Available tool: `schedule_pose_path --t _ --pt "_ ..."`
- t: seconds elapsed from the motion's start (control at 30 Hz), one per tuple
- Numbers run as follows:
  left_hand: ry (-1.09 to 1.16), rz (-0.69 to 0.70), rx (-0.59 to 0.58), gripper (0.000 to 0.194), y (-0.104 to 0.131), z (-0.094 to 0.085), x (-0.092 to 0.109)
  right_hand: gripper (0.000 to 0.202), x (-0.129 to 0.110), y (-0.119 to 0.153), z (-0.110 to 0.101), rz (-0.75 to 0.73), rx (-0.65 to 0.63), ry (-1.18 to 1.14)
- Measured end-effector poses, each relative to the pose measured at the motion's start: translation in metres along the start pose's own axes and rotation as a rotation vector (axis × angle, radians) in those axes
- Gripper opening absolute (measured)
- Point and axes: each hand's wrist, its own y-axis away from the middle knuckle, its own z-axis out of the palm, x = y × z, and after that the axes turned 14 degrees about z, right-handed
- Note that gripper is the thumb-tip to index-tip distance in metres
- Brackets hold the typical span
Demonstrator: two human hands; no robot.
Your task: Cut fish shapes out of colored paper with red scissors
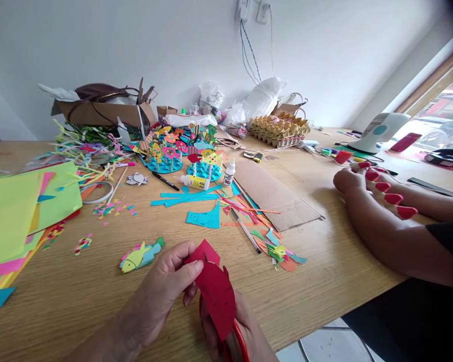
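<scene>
A piece of red paper point(219, 296) with pencil lines and a partly cut outline is pinched in my left hand point(169, 281), the thumb on top. My right hand point(245, 322) grips red-handled scissors point(240, 342) beneath the paper, which hides most of the blades. Left of my left hand lies a small pile of paper fish point(141, 255), a yellow-green one on top. Beyond my hands rest a blue paper offcut point(204, 217) with a drawn line and several blue strips point(189, 197). A pen point(246, 230) lies just beyond on the right.
Colored paper sheets point(11, 216) cover the left side. Paper-fish decorations point(166, 153), glue bottles point(229, 172) and cardboard point(275, 196) stand or lie farther back. At right, another person's hands point(349, 178) hold a piece with red tips point(383, 187). Scraps point(277, 251) lie near the cardboard.
</scene>
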Motion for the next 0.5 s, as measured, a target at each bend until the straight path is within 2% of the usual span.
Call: schedule_pose_path --t 0.13,0.5 --pt "-0.011 -0.010 -0.003 0.018 -0.0001 0.0008 0.0009 0.056 0.0018 0.0000 -0.0006 0.007 0.021 0.006" --pt "-0.034 -0.009 -0.034 0.018 -0.0017 -0.0011 -0.0002 0.060 0.0019 -0.0005 -0.0006 -0.111 0.036 0.056"
